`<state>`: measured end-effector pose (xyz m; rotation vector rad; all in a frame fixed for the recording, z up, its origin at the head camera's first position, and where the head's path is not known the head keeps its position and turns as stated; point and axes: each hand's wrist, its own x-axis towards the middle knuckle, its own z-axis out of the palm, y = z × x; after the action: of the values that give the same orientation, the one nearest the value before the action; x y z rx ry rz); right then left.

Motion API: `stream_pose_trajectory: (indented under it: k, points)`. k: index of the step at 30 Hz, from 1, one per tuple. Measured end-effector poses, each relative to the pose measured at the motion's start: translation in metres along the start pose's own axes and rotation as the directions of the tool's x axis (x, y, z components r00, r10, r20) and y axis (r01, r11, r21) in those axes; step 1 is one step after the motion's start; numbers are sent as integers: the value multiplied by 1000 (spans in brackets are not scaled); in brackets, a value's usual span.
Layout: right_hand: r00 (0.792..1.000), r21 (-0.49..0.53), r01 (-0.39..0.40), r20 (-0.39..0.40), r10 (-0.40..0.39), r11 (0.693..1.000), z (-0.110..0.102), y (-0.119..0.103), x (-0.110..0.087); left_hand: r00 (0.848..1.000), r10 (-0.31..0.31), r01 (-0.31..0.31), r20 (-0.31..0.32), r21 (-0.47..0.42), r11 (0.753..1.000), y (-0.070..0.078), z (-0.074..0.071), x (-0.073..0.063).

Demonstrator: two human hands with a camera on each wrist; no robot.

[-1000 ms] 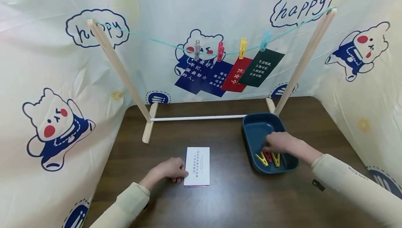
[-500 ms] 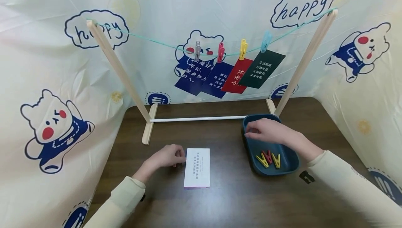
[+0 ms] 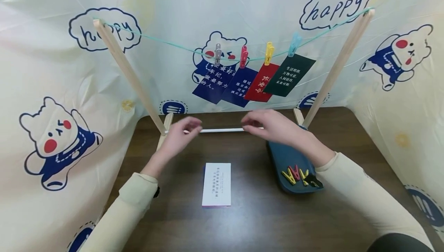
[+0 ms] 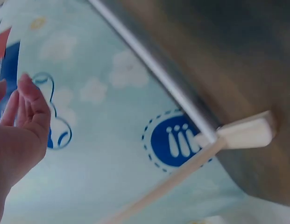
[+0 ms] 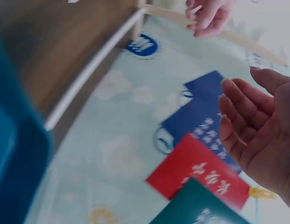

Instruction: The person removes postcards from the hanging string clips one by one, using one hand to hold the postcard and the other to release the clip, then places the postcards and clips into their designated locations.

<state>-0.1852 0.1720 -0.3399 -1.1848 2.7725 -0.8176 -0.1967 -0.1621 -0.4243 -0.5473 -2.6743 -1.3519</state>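
Both hands have been lifted off their earlier places and brought together over the middle of the table. The left hand point(image 3: 180, 132), which a second ago was resting on the edge of the white card stack point(image 3: 217, 184), is now raised in front of the rack's white crossbar point(image 3: 215, 130), fingers loosely relaxed and nothing pinched; in the left wrist view the fingers are seen straight and empty against the printed backdrop. The right hand point(image 3: 274, 126), which was down in the dark blue tray point(image 3: 277, 155) among the clips, has been drawn out and carried leftward, palm open and fingers gently curved; the right wrist view shows a bare palm, no clip held. The card stack is left lying flat on the brown table point(image 3: 249, 213), below and between the two hands, untouched. The yellow and red clips point(image 3: 295, 175) remain in the near end of the tray, partly behind the right sleeve. Beyond the hands, the wooden rack point(image 3: 118, 59) carries a teal string point(image 3: 166, 44) on which four cards are already pegged: two blue point(image 3: 222, 82), one red point(image 3: 259, 83), one dark green point(image 3: 289, 75). Judged from this, neither a card nor a clip has been picked up; the hands appear to be between grips, and another card is yet to be taken from the stack.
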Motion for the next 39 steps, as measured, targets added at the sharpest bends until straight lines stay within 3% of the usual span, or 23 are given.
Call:
stream_pose_trajectory:
  k: [6,10,17,25,28,34,39]
  points:
    - [991,-20,91,-95,-92,996,-14,-19,32,980,-1,-15,-197,-78,997,8,-21,24]
    - [985,-36,103,-133,-107,994,-29,-30,51,966,-37,2,-254,-135,991,7,-27,38]
    - [967,-97,141,-199,-158,985,-64,-41,81,972,-76,36,-221,-179,983,6,-29,58]
    - [953,-189,101,-263,-149,977,-100,-44,119,984,-39,-3,-175,-235,972,7,-24,76]
    - [962,-248,39,-253,-103,968,-108,-45,130,982,-33,-15,-184,-255,967,7,-22,78]
    - [986,-278,-130,-136,95,952,-114,-46,142,976,-28,-32,-218,-270,962,11,-23,77]
    - [986,-274,-158,-95,137,949,-113,-45,147,973,-17,-46,-230,-268,962,15,-25,79]
